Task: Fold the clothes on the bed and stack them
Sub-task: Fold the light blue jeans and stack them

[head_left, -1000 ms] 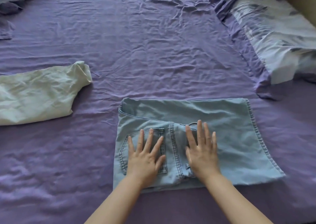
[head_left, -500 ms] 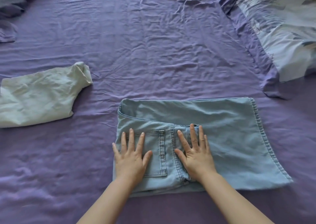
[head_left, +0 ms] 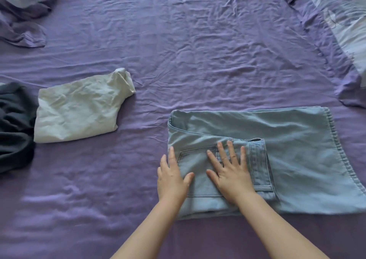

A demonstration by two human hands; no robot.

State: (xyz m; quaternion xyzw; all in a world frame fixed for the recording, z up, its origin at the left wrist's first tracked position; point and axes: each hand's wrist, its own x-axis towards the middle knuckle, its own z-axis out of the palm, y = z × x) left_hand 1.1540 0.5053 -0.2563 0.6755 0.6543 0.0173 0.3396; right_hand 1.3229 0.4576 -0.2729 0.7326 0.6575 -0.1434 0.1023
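White garment (head_left: 79, 110) left of jeans (head_left: 287, 159)

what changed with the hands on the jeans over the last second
Both flat hands slid leftward across the folded jeans: the left hand went from the back pocket to the jeans' left edge, and the right hand went from the centre seam onto the pocket. Nothing was gripped or let go. The jeans kept their fold, and the folded white garment lay as before. A dark garment now shows at the left, as the view has shifted.

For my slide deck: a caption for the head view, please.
Both hands, left and right, press flat on folded jeans on a purple bed.
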